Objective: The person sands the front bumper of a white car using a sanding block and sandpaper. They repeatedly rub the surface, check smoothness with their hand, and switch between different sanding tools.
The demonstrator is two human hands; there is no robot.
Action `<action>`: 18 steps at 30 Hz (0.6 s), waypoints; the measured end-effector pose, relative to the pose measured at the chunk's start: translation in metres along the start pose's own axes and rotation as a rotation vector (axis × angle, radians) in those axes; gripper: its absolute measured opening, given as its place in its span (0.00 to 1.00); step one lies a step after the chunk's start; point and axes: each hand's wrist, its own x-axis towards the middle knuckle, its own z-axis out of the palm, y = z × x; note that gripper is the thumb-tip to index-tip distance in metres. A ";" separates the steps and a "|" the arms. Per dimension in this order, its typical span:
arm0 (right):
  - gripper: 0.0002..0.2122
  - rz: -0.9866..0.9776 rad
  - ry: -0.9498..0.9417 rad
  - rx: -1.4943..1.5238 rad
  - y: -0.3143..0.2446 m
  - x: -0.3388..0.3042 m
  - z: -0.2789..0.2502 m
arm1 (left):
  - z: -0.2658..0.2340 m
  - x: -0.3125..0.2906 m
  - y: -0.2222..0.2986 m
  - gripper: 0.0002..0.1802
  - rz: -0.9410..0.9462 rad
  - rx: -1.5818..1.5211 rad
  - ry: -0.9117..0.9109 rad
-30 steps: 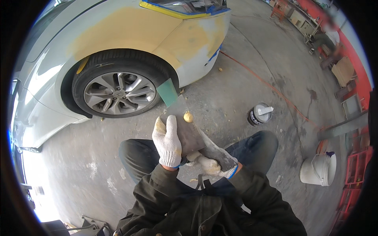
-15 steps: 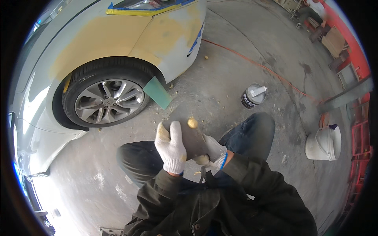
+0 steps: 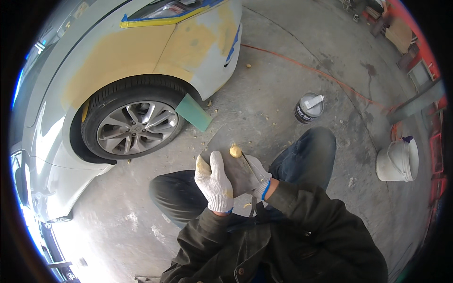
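Observation:
I sit with a flat grey mixing board point(image 3: 237, 177) before me. My left hand point(image 3: 213, 184), in a white knit glove, is closed on its left side. A round dollop of yellow putty point(image 3: 235, 151) lies on the board. My right hand point(image 3: 259, 178), gloved too, is closed at the board's right side. It holds a thin spreader point(image 3: 247, 163), seen nearly edge-on beside the putty. Most of the right fingers are hidden. Yellow filler point(image 3: 127, 54) covers much of the car's fender point(image 3: 49, 134) and bumper.
A green sheet point(image 3: 194, 112) leans by the front wheel point(image 3: 137, 128). An open can point(image 3: 309, 108) with a white item across it stands ahead on the right. Farther right is a white bucket point(image 3: 397, 160). An orange hose point(image 3: 302, 67) crosses the floor, with putty crumbs about.
My right hand has turned, and the spreader now shows as a thin edge close to the putty. The left hand keeps its hold on the board. The whole view has shifted slightly.

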 end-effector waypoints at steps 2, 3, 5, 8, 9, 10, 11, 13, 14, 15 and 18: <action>0.22 0.055 0.064 0.073 0.001 0.001 0.003 | 0.002 -0.003 0.000 0.13 0.001 -0.008 -0.002; 0.22 0.078 0.095 0.107 0.002 0.003 0.004 | 0.003 -0.004 0.000 0.13 -0.016 -0.036 0.001; 0.22 0.122 0.165 0.174 0.009 0.008 0.007 | 0.005 -0.005 0.002 0.13 -0.049 -0.092 0.009; 0.24 0.194 0.288 0.272 0.022 0.018 0.015 | 0.011 -0.001 0.012 0.13 -0.013 -0.118 0.006; 0.24 0.223 0.338 0.299 0.026 0.021 0.015 | 0.013 0.003 0.016 0.13 0.011 -0.150 0.021; 0.25 0.256 0.391 0.331 0.028 0.021 0.013 | 0.015 0.008 0.019 0.13 0.034 -0.183 0.036; 0.26 0.299 0.448 0.359 0.028 0.021 0.008 | 0.015 0.011 0.021 0.13 0.058 -0.216 0.051; 0.28 0.340 0.551 0.346 0.018 0.011 -0.007 | 0.005 0.022 0.017 0.14 0.054 -0.301 0.092; 0.29 0.308 0.596 0.297 0.009 0.004 -0.015 | -0.001 0.026 0.017 0.14 0.045 -0.336 0.110; 0.24 0.211 0.622 0.237 -0.005 -0.005 -0.021 | -0.008 0.030 0.013 0.15 0.069 -0.311 0.122; 0.18 -0.138 0.731 0.149 -0.042 -0.016 -0.001 | -0.009 0.037 0.007 0.16 0.111 -0.353 0.202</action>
